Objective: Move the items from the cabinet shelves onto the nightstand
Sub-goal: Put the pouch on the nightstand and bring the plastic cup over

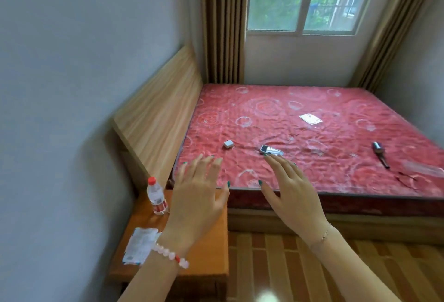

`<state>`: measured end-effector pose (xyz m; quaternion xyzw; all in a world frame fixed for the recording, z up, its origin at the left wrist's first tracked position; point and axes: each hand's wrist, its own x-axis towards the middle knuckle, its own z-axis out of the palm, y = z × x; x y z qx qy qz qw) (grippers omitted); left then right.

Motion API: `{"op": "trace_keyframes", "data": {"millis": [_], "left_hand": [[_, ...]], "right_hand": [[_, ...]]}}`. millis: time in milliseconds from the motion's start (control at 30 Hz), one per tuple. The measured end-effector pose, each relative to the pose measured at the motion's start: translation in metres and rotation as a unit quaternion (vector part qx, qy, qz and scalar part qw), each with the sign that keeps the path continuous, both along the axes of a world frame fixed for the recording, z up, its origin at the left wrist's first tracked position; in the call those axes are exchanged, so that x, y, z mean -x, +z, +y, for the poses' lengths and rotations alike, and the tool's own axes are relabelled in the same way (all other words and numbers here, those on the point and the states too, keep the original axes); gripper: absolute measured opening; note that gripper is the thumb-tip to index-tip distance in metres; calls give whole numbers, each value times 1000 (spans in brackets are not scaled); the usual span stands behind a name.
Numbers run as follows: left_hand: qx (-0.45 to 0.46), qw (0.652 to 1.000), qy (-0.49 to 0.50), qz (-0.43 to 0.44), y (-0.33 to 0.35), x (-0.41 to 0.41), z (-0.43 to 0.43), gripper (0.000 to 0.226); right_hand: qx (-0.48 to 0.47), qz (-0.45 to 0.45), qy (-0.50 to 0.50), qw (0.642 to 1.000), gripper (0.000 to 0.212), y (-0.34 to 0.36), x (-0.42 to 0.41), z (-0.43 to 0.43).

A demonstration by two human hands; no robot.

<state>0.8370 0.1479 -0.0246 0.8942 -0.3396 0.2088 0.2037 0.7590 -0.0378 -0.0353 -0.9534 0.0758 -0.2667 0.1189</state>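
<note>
Orange-brown wooden nightstand (211,253) is sitting in the corner between the grey wall and the bed, seen from the head camera. On its tabletop, a clear plastic water bottle with a red cap (156,197) is standing upright at the far end, and a crumpled white paper packet (140,245) is lying flat nearer the camera, well apart from the bottle.

The left hand (199,196) is hanging above the tabletop's far right part and the bed edge, its fingers spread wide and holding nothing; a white bead bracelet (170,254) is circling its wrist. The right hand (293,196) is reaching out over the edge of the red patterned mattress (312,133), fingers straight and apart, also holding nothing, with a thin chain bracelet (323,236) on the wrist. Its longest fingertip is lying just beside a small silver and black device (271,150) on the mattress; whether they are touching cannot be told.

Also lying on the mattress are a small grey box (228,144), a white card (310,119) and a dark cylindrical tool (380,153), all well apart. A light wooden headboard (158,114) is leaning along the left wall.
</note>
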Motion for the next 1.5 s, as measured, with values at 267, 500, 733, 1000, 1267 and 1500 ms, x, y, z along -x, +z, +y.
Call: {"op": "trace_keyframes", "data": {"millis": [267,500,733,1000,1267,1500], "left_hand": [[-28,989,-142,-10,14,71,-81,52],[-16,969,-245,-17,25,170,-115,55],[-15,945,-326,-30,29,270,-114,52],[-2,896,-440,-54,43,368,-144,51],[11,815,-571,-94,65,470,-216,52],[9,743,-660,-110,71,551,-285,52]], "right_hand": [[13,-15,-135,991,56,22,121,-41],[18,-8,-246,969,57,35,246,-52],[2,-18,-327,945,56,42,364,-29],[-2,-46,-438,898,57,52,486,-13],[17,-50,-578,814,57,56,593,-7],[42,-37,-680,731,56,67,666,-35]]}}
